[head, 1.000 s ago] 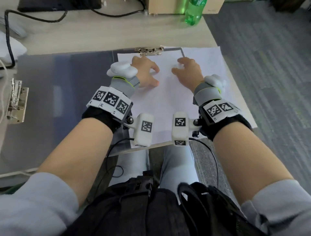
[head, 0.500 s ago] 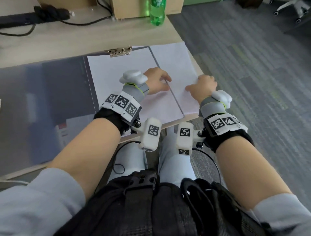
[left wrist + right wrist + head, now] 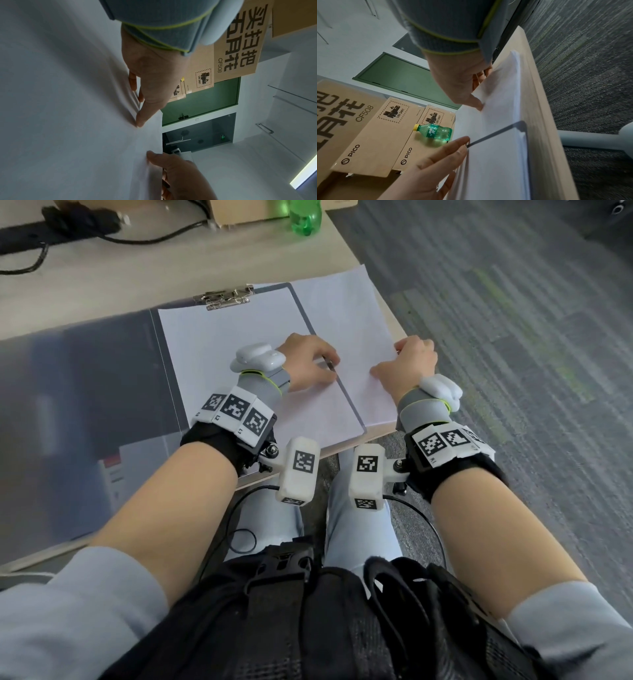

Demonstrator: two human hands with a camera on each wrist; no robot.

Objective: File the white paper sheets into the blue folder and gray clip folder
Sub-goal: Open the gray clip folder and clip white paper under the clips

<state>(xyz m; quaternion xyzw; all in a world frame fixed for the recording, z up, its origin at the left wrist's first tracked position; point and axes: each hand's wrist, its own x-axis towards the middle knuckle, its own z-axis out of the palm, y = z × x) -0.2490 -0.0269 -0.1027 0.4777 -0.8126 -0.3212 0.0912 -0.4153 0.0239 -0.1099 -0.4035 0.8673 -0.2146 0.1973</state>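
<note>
- The gray clip folder [image 3: 301, 302] is laid open on the desk [image 3: 102, 278], metal clip [image 3: 224, 297] at its far edge, and a white sheet [image 3: 233, 344] is seated on its right half under that clip.
- A second stack of white paper [image 3: 356, 337] is spread just right of the folder's dark edge, overhanging the desk's corner a bit.
- Compared with half a second ago, the right hand [image 3: 407, 368] has been slid out to the stack's right edge; now the edge is pinched, thumb on top and the other fingers curled underneath, which is plain in the right wrist view [image 3: 462, 86].
- A second ago both hands were up near the clip, pressed flat on the paper. So they've been pulled back toward the near side since.
- The left hand [image 3: 308, 364] is kept at the folder's right edge, fingers bent with the tips pressed down on the sheets right at the border [image 3: 145, 94]; nothing is gripped by it.
- The paper edges look fanned and slightly lifted under the left fingertips.
- The blue folder can't be picked out for sure; only a gray-blue glossy cover [image 3: 85, 405] is seen to the left.
- A green bottle [image 3: 305, 217] and cardboard boxes [image 3: 373, 135] are parked at the far side of the desk.
</note>
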